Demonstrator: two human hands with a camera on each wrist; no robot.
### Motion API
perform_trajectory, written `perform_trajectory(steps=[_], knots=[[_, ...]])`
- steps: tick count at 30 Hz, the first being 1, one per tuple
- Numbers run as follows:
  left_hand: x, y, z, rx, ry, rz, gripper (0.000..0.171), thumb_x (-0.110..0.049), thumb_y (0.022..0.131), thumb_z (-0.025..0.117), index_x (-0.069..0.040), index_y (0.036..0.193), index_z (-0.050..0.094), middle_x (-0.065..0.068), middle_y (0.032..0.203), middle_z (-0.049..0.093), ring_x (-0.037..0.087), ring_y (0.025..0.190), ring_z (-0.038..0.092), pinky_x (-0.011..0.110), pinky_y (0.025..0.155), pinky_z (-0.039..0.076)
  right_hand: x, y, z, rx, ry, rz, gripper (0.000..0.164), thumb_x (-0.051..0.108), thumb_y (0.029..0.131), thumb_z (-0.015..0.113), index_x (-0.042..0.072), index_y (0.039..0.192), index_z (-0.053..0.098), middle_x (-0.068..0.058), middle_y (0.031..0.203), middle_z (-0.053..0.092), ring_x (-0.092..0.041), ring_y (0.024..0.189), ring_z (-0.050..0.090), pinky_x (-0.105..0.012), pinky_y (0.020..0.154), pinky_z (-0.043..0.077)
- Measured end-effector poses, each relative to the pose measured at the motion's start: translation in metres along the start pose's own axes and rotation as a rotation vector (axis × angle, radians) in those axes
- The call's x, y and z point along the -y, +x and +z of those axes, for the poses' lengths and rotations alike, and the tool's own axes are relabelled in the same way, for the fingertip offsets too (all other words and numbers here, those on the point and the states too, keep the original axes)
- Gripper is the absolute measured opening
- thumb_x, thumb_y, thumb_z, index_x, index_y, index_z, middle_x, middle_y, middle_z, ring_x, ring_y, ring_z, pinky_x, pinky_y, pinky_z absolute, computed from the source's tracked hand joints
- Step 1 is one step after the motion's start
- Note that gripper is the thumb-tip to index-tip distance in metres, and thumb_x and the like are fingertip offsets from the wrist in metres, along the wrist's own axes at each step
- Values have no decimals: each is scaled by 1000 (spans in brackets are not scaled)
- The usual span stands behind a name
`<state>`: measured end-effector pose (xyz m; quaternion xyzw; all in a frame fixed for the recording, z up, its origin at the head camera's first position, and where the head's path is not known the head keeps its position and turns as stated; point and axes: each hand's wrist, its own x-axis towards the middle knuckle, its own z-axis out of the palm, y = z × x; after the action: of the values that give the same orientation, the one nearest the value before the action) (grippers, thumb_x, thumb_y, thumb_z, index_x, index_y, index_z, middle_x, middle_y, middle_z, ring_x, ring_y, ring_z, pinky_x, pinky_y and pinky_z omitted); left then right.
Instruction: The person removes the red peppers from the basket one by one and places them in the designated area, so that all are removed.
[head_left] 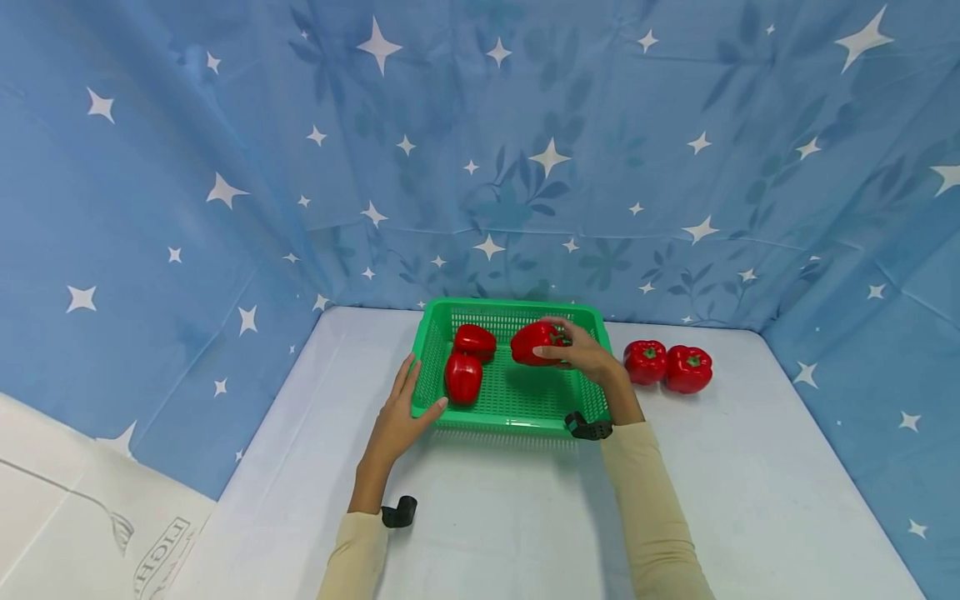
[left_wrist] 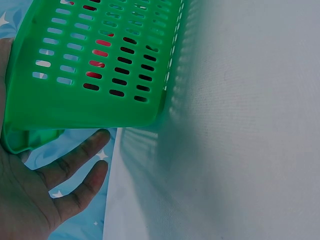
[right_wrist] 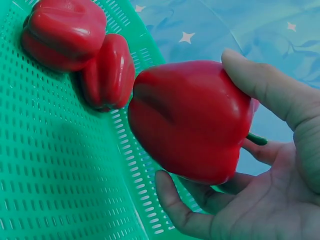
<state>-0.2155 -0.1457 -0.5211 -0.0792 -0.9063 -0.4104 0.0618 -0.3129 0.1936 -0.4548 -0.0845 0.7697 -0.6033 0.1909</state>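
Observation:
My right hand holds a red bell pepper over the right part of a green plastic basket. In the right wrist view, thumb and fingers lie on opposite sides of this pepper, its green stem turned toward the palm. Two more red peppers, one behind and one in front, lie against each other in the basket's left half. At the basket's front left corner is my left hand, thumb by the front rim and fingers stretched along the left side. Two of its fingers spread apart in the left wrist view.
Two further red peppers, a nearer-basket one and an outer one, stand side by side on the white table, right of the basket. Blue star-patterned cloth rises behind and on both sides.

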Motion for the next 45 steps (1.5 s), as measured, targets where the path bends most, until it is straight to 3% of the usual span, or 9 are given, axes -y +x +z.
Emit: perform_trajectory(steps=[10, 17, 26, 40, 45], knots=[[1, -1, 1, 2, -1, -6, 88, -61, 89, 58, -19, 157, 22, -13, 165, 7, 32, 146, 31, 64, 103, 40, -3, 0, -2, -51, 27, 18, 80, 25, 89, 72, 13, 151, 23, -22, 148, 36, -41, 127, 46, -53, 98, 50], [-1, 1, -1, 1, 1, 1, 87, -60, 90, 58, -18, 157, 22, -11, 165, 8, 33, 145, 33, 63, 102, 41, -2, -1, -3, -66, 93, -33, 74, 19, 91, 69, 11, 149, 25, -22, 150, 36, -42, 133, 41, -61, 105, 40], [-3, -1, -2, 12, -3, -12, 87, -59, 90, 59, -20, 158, 20, -12, 165, 7, 32, 146, 30, 64, 104, 39, -8, -2, -5, -78, 109, -44, 70, 20, 91, 70, 15, 148, 30, -20, 149, 37, -41, 133, 42, -61, 107, 38], [-4, -1, -2, 10, -10, -7, 88, -60, 90, 59, -18, 157, 21, -11, 165, 7, 31, 147, 29, 64, 105, 39, 12, -22, -2, -88, 263, -115, 75, 10, 94, 61, 7, 154, 16, -23, 155, 22, -46, 141, 28, -65, 105, 36], [-3, -1, -1, 7, -17, -5, 88, -61, 89, 59, -20, 157, 21, -12, 165, 7, 31, 147, 29, 64, 105, 38, 9, -21, -4, -80, 304, -137, 73, 8, 96, 58, 8, 155, 15, -21, 156, 21, -45, 141, 28, -65, 103, 37]])
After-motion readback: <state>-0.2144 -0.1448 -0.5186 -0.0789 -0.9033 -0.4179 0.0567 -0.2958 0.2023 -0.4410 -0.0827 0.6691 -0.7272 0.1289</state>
